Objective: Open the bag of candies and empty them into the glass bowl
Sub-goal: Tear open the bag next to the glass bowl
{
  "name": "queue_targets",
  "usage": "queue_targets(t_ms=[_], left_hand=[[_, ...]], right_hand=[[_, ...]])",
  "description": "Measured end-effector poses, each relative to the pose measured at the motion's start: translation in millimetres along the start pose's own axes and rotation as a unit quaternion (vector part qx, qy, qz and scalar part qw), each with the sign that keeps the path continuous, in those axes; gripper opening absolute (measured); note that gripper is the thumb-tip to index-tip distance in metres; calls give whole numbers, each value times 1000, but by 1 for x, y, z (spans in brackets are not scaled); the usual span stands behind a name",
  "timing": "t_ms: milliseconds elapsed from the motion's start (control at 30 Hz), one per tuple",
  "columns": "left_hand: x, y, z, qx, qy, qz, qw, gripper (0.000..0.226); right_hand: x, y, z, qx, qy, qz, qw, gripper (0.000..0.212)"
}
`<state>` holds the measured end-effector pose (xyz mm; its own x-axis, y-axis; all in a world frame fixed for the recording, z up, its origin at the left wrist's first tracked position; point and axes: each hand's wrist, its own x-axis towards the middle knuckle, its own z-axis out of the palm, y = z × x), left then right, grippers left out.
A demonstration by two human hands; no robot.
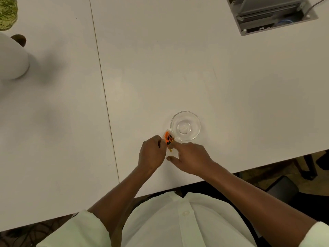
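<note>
Two white tables [160, 68] butted together, seam [105, 97] running lengthwise. Grey recessed cable box [272, 15] top right, lid open. Dark patterned carpet [267, 173] below, black chair [283, 191] at right.

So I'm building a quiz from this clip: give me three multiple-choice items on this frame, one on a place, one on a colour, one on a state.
1. Where is the candy bag relative to the glass bowl?
A. inside it
B. beside its near-left rim
C. far across the table

2. Which colour stands out most in the bag?
A. orange
B. blue
C. pink

3. What is in the bowl?
A. candies
B. water
C. nothing

Answers:
1 B, the bag sits at the rim, between the left hand and right hand.
2 A, orange pieces show through.
3 C, the clear bottom shows bare.
</note>
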<state>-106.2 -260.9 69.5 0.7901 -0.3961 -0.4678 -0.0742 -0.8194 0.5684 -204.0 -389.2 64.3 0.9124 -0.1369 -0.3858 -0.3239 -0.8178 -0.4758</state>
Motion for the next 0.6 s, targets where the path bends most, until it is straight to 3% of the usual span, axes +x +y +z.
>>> queue_targets(t_ms=[233, 400, 533, 600], left_hand=[[-4, 1, -12, -58, -48, 25, 997, 29], [-3, -2, -23, -127, -38, 23, 991, 27], [3, -17, -29, -221, 20, -51, 974, 25], [9, -28, -27, -255, -4, -106, 961, 26]], right_hand=[[7, -12, 5, -5, 17, 19, 1000, 40], [7, -23, -8, -16, -1, 11, 1000, 31], [-4, -32, -30, 15, 35, 18, 999, 28], [-9, -36, -39, 19, 51, 12, 998, 30]])
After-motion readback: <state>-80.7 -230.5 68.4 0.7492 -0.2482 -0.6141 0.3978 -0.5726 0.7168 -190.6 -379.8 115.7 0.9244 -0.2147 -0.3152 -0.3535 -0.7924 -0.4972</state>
